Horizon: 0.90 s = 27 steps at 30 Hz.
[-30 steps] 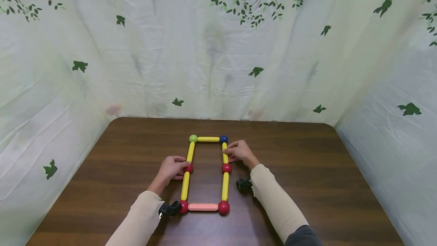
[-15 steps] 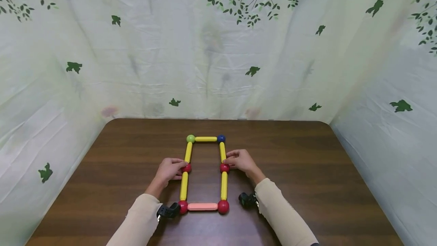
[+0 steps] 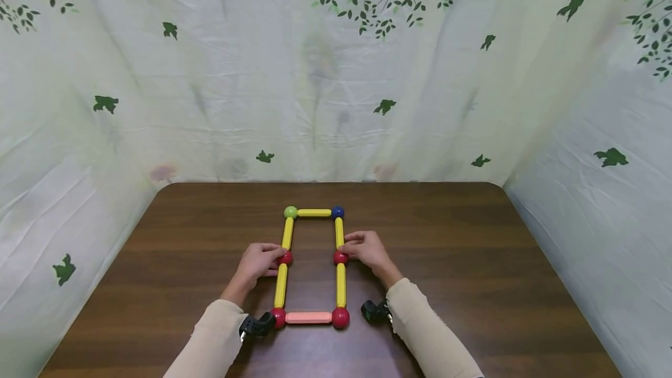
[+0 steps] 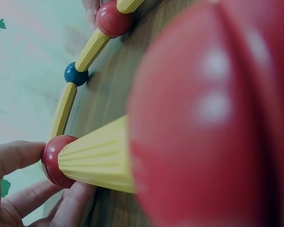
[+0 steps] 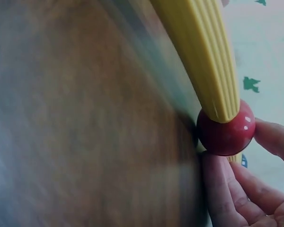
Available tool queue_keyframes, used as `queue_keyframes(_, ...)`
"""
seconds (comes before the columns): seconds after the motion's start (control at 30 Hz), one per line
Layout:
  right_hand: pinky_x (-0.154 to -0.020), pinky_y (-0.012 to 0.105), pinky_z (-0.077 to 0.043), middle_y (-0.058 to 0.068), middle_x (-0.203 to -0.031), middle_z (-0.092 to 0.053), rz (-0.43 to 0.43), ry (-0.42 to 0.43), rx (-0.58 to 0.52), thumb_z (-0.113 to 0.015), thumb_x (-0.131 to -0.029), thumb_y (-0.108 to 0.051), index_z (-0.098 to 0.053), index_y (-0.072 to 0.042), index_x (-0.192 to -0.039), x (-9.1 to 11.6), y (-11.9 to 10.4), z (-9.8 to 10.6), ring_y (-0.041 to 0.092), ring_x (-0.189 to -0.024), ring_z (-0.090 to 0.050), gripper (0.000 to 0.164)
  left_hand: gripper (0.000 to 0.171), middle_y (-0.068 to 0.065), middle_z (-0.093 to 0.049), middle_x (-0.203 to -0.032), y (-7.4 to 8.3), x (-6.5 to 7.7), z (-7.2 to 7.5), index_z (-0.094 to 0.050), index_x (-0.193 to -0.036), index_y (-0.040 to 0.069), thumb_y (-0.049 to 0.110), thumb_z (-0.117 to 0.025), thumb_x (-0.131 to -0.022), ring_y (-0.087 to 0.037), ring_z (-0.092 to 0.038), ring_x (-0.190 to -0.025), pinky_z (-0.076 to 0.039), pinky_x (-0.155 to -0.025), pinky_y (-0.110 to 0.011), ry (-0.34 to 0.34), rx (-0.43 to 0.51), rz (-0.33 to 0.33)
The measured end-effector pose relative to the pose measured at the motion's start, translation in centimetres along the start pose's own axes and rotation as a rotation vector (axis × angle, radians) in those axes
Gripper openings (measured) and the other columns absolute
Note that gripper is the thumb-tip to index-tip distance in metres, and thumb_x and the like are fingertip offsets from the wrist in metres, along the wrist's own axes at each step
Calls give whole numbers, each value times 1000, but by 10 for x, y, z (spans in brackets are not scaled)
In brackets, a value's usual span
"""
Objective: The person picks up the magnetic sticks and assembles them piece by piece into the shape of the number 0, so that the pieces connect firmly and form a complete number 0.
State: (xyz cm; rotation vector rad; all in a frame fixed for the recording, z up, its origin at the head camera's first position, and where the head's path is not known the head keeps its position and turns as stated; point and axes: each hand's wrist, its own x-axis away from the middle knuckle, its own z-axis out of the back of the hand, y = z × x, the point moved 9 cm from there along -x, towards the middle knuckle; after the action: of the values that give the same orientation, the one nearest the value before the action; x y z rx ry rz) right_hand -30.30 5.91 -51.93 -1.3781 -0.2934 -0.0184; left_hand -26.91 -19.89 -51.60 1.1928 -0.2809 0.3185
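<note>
A closed loop of yellow rods [image 3: 314, 213], one pink rod [image 3: 308, 318] and coloured balls lies on the table. My left hand [image 3: 257, 262] pinches the left-middle red ball [image 4: 59, 161] between thumb and fingers. On the opposite side, my right hand [image 3: 369, 251] holds the right-middle red ball [image 5: 227, 130] the same way. The far corners are a green ball [image 3: 290, 212] and a blue ball [image 3: 338, 212]. A red ball [image 3: 340, 318] forms the near right corner. The near left red ball [image 3: 280, 318] is partly hidden by the left wrist camera.
The brown wooden table [image 3: 446, 238] extends to both sides of the loop. A pale cloth backdrop [image 3: 315, 104] with printed green leaves and birds surrounds its back and sides. Black wrist cameras [image 3: 258, 324] stick out from the beige sleeves [image 3: 212, 337].
My right hand has slid nearer along the right side, from the far yellow rod to the middle red ball. The left hand stays on its ball. The head view has shifted slightly.
</note>
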Motion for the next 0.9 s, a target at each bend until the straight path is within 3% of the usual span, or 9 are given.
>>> queue_keyframes(0.9, -75, 31, -58, 15, -97, -70, -24, 8, 38, -77, -81, -11, -63, 7, -113, -1, 0, -8, 16, -80, -67, 40, 37, -18, -65, -101, 2, 1, -5, -62, -118, -7, 19, -66, -91, -19, -61, -75, -58, -70, -31, 1, 7, 9)
